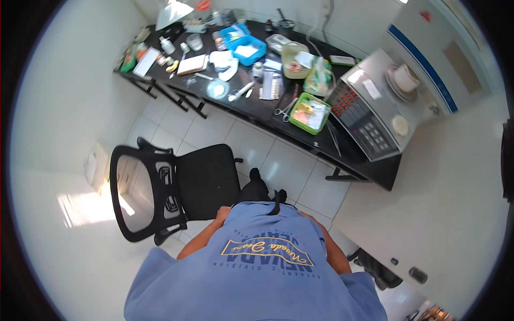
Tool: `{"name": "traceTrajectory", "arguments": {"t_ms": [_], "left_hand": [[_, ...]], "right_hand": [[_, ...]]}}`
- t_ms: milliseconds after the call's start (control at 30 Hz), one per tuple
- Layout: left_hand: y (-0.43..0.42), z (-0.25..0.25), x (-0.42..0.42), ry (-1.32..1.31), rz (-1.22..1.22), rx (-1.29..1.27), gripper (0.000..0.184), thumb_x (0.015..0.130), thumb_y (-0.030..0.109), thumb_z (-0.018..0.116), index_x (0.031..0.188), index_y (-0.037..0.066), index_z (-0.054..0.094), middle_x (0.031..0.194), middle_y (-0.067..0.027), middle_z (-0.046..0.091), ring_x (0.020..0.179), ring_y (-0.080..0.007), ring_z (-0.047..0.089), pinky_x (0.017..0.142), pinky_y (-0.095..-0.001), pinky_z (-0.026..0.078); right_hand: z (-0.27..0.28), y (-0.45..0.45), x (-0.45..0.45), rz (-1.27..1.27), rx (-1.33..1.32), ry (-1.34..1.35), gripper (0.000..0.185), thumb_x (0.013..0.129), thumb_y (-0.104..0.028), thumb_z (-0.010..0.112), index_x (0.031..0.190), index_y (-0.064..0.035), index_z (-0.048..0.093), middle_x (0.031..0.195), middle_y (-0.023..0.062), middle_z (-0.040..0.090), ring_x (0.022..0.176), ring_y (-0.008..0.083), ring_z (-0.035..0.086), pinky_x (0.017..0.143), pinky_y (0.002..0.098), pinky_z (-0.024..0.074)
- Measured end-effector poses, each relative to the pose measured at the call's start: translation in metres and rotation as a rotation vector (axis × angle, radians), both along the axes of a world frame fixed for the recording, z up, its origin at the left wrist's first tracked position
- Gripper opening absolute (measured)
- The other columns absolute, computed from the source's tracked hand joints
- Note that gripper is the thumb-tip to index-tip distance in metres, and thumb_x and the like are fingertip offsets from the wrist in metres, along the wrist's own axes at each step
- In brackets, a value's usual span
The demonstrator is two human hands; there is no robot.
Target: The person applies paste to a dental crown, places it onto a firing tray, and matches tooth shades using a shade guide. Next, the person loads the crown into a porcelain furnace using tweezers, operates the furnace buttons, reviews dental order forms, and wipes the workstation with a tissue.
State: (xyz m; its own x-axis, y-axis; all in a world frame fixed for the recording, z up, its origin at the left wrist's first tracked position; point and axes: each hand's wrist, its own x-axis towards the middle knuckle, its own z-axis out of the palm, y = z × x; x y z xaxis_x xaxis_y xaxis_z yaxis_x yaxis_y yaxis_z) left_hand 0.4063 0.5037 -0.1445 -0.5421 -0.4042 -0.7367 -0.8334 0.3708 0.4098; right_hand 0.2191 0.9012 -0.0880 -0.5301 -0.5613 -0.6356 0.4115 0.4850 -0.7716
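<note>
I stand in a blue T-shirt, facing a black table (267, 113) a step ahead. My left hand (223, 214) rests low at my side, by the edge of the shirt and near the seat of a black office chair (208, 179). Its fingers are not clear enough to read. Along my right side comes my right forearm (334, 251); the shirt covers nearly all of my right hand (307, 215), so its fingers stay hidden. Nothing can be made out in either hand. Dark trousers and shoes show below me on the tiles.
On the table stand a green tray (308, 128) with small items, scissors (285, 111), tweezers (334, 140), a blue box (250, 51), a spiral notebook (276, 86), several bottles and cups. A grey machine with a keypad (369, 134) occupies the right end, beside a white cabinet (455, 53).
</note>
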Motion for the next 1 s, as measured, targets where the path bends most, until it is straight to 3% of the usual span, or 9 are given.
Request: {"name": "traceTrajectory", "arguments": {"t_ms": [33, 100, 133, 233, 300, 400, 567, 700, 1000], "left_hand": [[-0.003, -0.010, -0.001, -0.001, 0.038, -0.001, 0.045, 0.083, 0.049, 0.061, 0.090, 0.006, 0.072, 0.080, -0.0182, 0.069, 0.079, -0.0297, 0.068, 0.072, -0.0433, 0.050], [-0.011, -0.021, -0.017, -0.111, -0.096, -0.018, 0.064, 0.086, 0.062, 0.053, 0.095, 0.001, 0.072, 0.089, -0.0249, 0.069, 0.092, -0.0387, 0.066, 0.081, -0.0448, 0.049], [-0.013, -0.008, -0.025, -0.116, -0.073, -0.016, 0.064, 0.086, 0.062, 0.053, 0.095, 0.001, 0.072, 0.089, -0.0249, 0.069, 0.092, -0.0387, 0.066, 0.081, -0.0448, 0.049], [-0.012, 0.051, -0.066, -0.149, 0.203, 0.163, 0.074, 0.088, 0.066, 0.047, 0.100, -0.003, 0.070, 0.101, -0.0298, 0.066, 0.101, -0.0423, 0.063, 0.088, -0.0431, 0.048], [-0.020, 0.057, -0.079, -0.113, 0.191, 0.154, 0.072, 0.088, 0.065, 0.048, 0.107, -0.001, 0.069, 0.113, -0.0271, 0.063, 0.109, -0.0431, 0.059, 0.093, -0.0444, 0.046], [-0.040, 0.052, -0.100, -0.163, 0.070, 0.056, 0.066, 0.089, 0.059, 0.049, 0.110, -0.001, 0.068, 0.117, -0.0245, 0.063, 0.113, -0.0399, 0.058, 0.096, -0.0454, 0.045], [-0.080, 0.050, -0.110, -0.142, 0.208, -0.029, 0.055, 0.089, 0.051, 0.052, 0.107, 0.003, 0.069, 0.115, -0.0217, 0.065, 0.113, -0.0392, 0.058, 0.096, -0.0454, 0.045], [-0.112, 0.057, -0.116, -0.099, 0.358, -0.005, 0.044, 0.086, 0.046, 0.057, 0.099, 0.007, 0.071, 0.110, -0.0196, 0.067, 0.109, -0.0378, 0.061, 0.094, -0.0443, 0.047], [-0.189, 0.060, -0.115, 0.003, 0.351, -0.062, 0.035, 0.086, 0.039, 0.060, 0.097, 0.008, 0.071, 0.102, -0.0167, 0.069, 0.102, -0.0352, 0.064, 0.089, -0.0420, 0.050]], "right_hand": [[-0.048, 0.020, -0.002, 0.047, -0.079, 0.027, 0.052, 0.090, -0.041, 0.057, 0.129, -0.0073, 0.058, 0.124, 0.0217, 0.060, 0.115, 0.0315, 0.058, 0.096, 0.0376, 0.0453], [-0.039, 0.036, -0.020, 0.284, 0.340, 0.094, 0.039, 0.091, -0.036, 0.056, 0.111, -0.0060, 0.069, 0.105, 0.0193, 0.069, 0.101, 0.0274, 0.066, 0.090, 0.0371, 0.0499], [-0.027, 0.038, -0.021, 0.307, 0.339, 0.093, 0.039, 0.091, -0.036, 0.056, 0.111, -0.0060, 0.069, 0.105, 0.0193, 0.069, 0.101, 0.0274, 0.066, 0.090, 0.0371, 0.0499], [0.005, 0.039, -0.035, 0.186, 0.632, 0.367, 0.033, 0.090, -0.034, 0.056, 0.093, -0.0063, 0.074, 0.084, 0.0131, 0.072, 0.083, 0.0256, 0.070, 0.080, 0.0379, 0.0534], [0.017, 0.027, -0.045, 0.006, 0.566, 0.173, 0.028, 0.086, -0.034, 0.061, 0.087, -0.0094, 0.074, 0.075, 0.0132, 0.070, 0.072, 0.0279, 0.068, 0.073, 0.0393, 0.0532], [0.012, 0.001, -0.058, 0.101, 0.695, 0.270, 0.024, 0.085, -0.030, 0.062, 0.081, -0.0079, 0.073, 0.070, 0.0129, 0.069, 0.067, 0.0276, 0.067, 0.069, 0.0375, 0.0521], [-0.050, -0.039, -0.074, 0.068, 0.534, 0.338, 0.020, 0.085, -0.025, 0.063, 0.088, -0.0076, 0.071, 0.074, 0.0120, 0.070, 0.070, 0.0228, 0.067, 0.067, 0.0346, 0.0512], [-0.035, -0.076, -0.111, 0.163, 0.194, 0.394, 0.021, 0.085, -0.023, 0.065, 0.099, -0.0074, 0.068, 0.081, 0.0114, 0.071, 0.074, 0.0210, 0.067, 0.068, 0.0341, 0.0519], [0.021, -0.210, -0.172, 0.044, 0.329, 0.200, 0.014, 0.091, -0.013, 0.059, 0.097, -0.0020, 0.067, 0.081, 0.0084, 0.070, 0.067, 0.0116, 0.066, 0.061, 0.0252, 0.0523]]}}
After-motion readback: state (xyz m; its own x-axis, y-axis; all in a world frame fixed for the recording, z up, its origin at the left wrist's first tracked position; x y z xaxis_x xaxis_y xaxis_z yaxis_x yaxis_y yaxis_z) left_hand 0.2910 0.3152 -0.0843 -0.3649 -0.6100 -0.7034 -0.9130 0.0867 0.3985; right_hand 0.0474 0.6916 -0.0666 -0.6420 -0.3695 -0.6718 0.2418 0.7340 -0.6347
